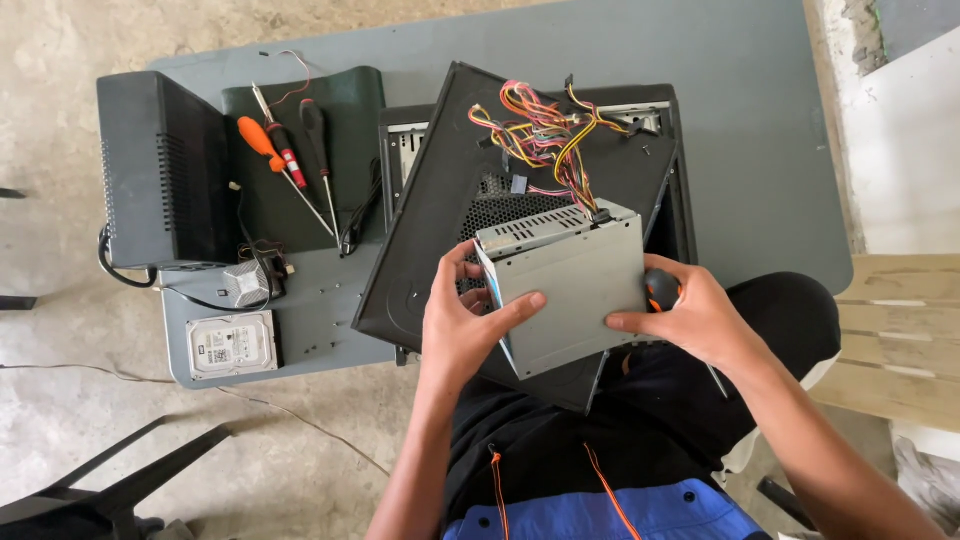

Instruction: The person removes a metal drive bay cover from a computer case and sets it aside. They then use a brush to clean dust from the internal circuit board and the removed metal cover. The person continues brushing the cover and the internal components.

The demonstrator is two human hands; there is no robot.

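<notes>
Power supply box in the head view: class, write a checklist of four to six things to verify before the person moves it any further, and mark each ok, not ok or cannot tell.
1. Left hand grips the power supply box on its left side: ok.
2. Right hand is free to hold the box fully: not ok, it also holds a black and orange tool.
3. Cable bundle free of the side panel: cannot tell.
4. Box lifted off the computer case: ok.
5. Screwdrivers out of the way on the mat: ok.
6. Hard drive away from the hands: ok.
</notes>
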